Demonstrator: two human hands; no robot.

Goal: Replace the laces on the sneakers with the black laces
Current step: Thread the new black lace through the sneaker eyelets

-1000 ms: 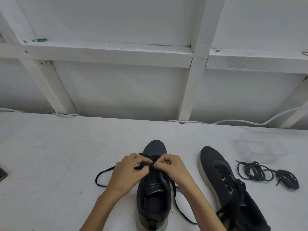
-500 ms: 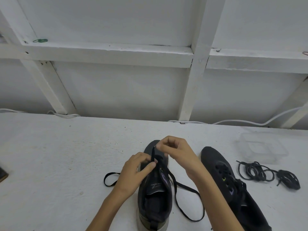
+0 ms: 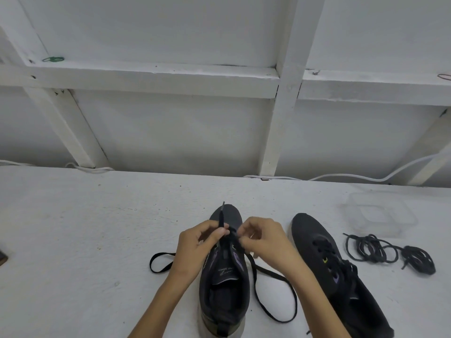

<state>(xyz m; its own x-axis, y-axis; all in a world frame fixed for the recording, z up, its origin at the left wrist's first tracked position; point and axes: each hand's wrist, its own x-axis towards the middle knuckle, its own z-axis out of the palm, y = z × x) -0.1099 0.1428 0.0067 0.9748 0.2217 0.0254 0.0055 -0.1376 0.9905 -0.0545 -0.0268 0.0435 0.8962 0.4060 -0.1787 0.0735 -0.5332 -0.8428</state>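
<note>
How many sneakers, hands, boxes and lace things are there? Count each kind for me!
Sneakers: 2
Hands: 2
Flat lace being threaded: 1
Loose lace pile: 1
Clear box: 1
Total: 7

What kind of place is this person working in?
Probably a plain workshop or utility room: a rough white-painted worktop, a white wall with exposed wooden framing, and a white cable running along the back edge.
</note>
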